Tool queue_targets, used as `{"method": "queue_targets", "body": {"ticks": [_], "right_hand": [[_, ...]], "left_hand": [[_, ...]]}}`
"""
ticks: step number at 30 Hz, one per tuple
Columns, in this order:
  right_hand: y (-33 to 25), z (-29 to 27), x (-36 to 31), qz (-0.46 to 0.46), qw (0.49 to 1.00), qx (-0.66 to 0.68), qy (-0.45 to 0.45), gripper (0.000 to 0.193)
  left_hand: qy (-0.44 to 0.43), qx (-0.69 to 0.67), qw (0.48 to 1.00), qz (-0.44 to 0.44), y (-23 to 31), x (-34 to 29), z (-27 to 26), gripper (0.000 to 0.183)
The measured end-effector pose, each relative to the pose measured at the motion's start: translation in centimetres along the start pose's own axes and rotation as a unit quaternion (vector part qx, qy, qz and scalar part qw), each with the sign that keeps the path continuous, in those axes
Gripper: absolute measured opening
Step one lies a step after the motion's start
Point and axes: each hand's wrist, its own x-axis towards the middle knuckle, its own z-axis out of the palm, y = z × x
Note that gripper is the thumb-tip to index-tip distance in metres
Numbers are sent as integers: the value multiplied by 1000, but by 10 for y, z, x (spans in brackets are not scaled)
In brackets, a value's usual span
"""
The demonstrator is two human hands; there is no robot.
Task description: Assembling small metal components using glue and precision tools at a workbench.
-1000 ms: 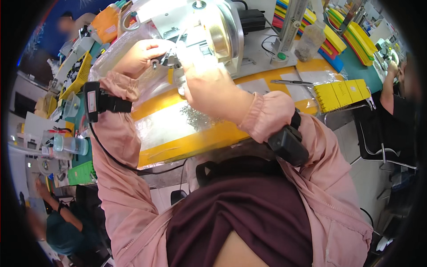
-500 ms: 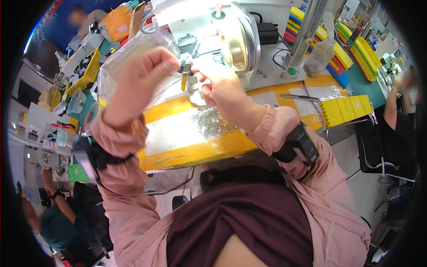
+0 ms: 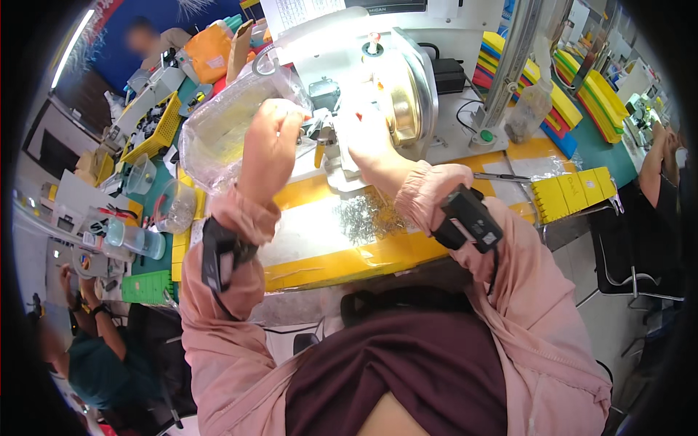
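Observation:
My left hand [image 3: 270, 145] is raised beside the bench machine, thumb and fingertips pinched together. Whatever lies between them is too small to make out. My right hand [image 3: 372, 149] reaches in at the machine's front, its fingers drawn together and washed out by glare; what they grip cannot be seen. Between both hands a small metal clamp has a yellow handle [image 3: 319, 155] pointing down. A gold-coloured wheel [image 3: 408, 102] sits just right of my right hand. Nearer me, a heap of small shiny metal pieces [image 3: 366, 220] lies on the yellow-edged bench top [image 3: 320, 275].
A plastic-lined tray [image 3: 211, 149] stands left of my left hand. To the right are tweezers [image 3: 502, 176], a yellow block [image 3: 573, 195], a metal post [image 3: 509, 65] and a clear bottle [image 3: 529, 112]. Clear tubs [image 3: 177, 209] stand on the left. Other people sit at both sides.
My left hand has moved right and down, closer to the clamp, its fingers now pinched. My right hand has shifted slightly right and down in the picture. The whole view has also shifted a little.

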Motion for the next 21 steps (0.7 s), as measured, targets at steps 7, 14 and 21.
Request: {"method": "queue_targets", "body": {"ticks": [7,14,21], "right_hand": [[-4,-28,6,-275,662,124,-686,47],[-28,-63,-55,66,722,356,-589,35],[-56,-58,-102,204,961,131,-134,19]], "left_hand": [[-204,-212,936,-195,-48,55,17,18],[-300,-258,913,-99,-40,58,-2,25],[163,-335,908,-193,30,8,8,9]]}}
